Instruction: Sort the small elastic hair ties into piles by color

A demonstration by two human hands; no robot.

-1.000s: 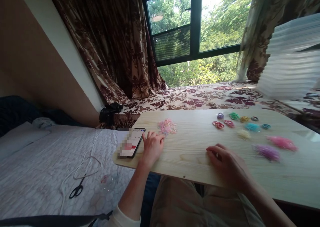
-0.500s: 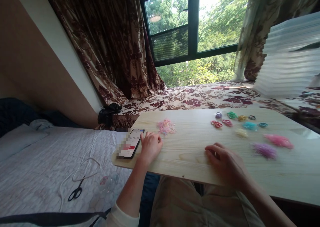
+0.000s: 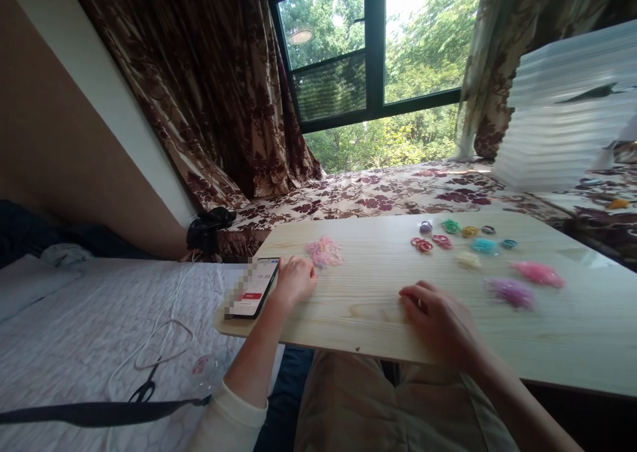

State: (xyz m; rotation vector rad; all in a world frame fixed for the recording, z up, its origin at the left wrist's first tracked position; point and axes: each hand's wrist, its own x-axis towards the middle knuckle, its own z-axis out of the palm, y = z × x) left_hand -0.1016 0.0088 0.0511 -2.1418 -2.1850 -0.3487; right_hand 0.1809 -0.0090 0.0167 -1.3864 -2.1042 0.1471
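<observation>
My left hand (image 3: 295, 281) rests on the light wooden board (image 3: 358, 299) with its fingers curled. It lies between a phone (image 3: 255, 289) showing a running timer and a loose pile of small pastel strands or bands (image 3: 323, 251). Whatever its fingers may hold is hidden. My right hand (image 3: 440, 316) rests near the board's front edge, fingers bent together, their undersides out of sight. Beyond it lie a purple bunch (image 3: 512, 293), a pink bunch (image 3: 538, 273) and a cream bunch (image 3: 468, 261). Farther back are a turquoise bunch (image 3: 484, 245), red rings (image 3: 422, 244) and a green bundle (image 3: 450, 226).
On the bed (image 3: 74, 326) at left lie a white cable (image 3: 166, 326), black scissors (image 3: 144, 391) and a dark strap (image 3: 99, 413). A black bag (image 3: 212, 229) sits behind the board's left end. Ribbed translucent sheeting (image 3: 562, 120) stands at the right by the window.
The view has shifted slightly, so most of the scene sits a little farther left. The phone's timer has advanced. Both hands keep nearly the same place and pose on the board.
</observation>
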